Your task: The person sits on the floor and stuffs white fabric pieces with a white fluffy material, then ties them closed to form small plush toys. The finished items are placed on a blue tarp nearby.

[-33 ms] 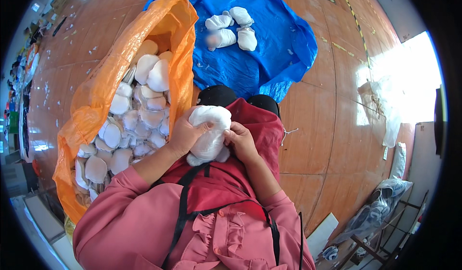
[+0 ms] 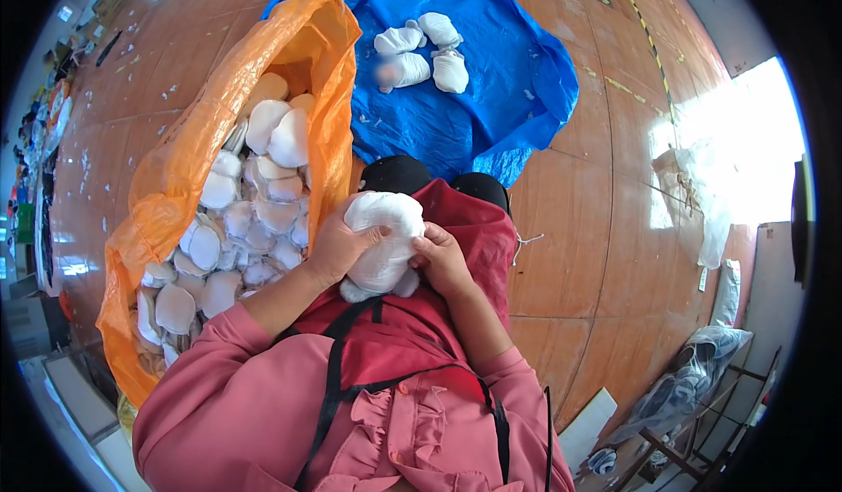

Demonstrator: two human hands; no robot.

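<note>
Over my lap is a rounded white bundle (image 2: 383,246), wrapped in thin white material with grey tips showing at its lower end. My left hand (image 2: 344,245) grips its left side, thumb lying across the front. At its right edge the thumb and fingers of my right hand (image 2: 436,253) pinch the wrapping. Fingers behind the bundle are hidden. To my left, an orange woven sack (image 2: 184,154) gapes wide, holding many white and cream oval pads (image 2: 203,246). Several similar white bundles (image 2: 450,71) lie together on a blue sheet (image 2: 517,80) ahead of me.
Brown floor tiles (image 2: 561,264) with white scraps surround the work spot. Clear plastic bags (image 2: 680,374) rest by a metal frame at lower right. Off to the far left stand assorted goods (image 2: 53,132). A striped tape line (image 2: 645,32) runs along the floor at upper right.
The wrapping on the bundle looks smoother, its fold across the front less marked. My right hand has shifted slightly along the right edge; my left hand stays put.
</note>
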